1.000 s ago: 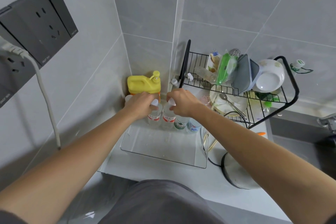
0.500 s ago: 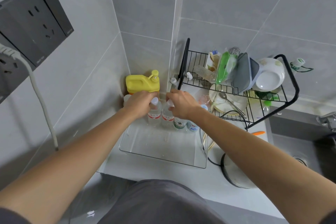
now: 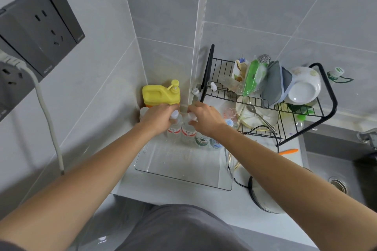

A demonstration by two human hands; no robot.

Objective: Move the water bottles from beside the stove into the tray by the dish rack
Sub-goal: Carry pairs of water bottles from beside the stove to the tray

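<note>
A clear plastic tray (image 3: pixel 177 176) lies on the counter left of the black wire dish rack (image 3: pixel 324 96). Several water bottles stand upright in a row along its far wall. My left hand (image 3: pixel 158 117) is closed around the neck of a red-labelled bottle (image 3: pixel 173 128) with a white cap. My right hand (image 3: pixel 206 118) grips the neck of a second red-labelled bottle (image 3: pixel 188 133) beside it. A green-labelled bottle (image 3: pixel 202 140) and a blue-labelled one (image 3: pixel 215 144) stand to the right, partly hidden by my right wrist.
A yellow pump jug (image 3: pixel 159 92) stands in the corner just behind the tray. The rack holds plates, bowls and a green packet. A pot lid (image 3: pixel 263 197) and black cord lie right of the tray, the sink (image 3: pixel 334 169) beyond. A wall socket with white cable (image 3: pixel 49 120) is at left.
Both hands stay on the two red-labelled bottles at the tray's far wall. The hands have shifted very slightly; the view has tilted a little.
</note>
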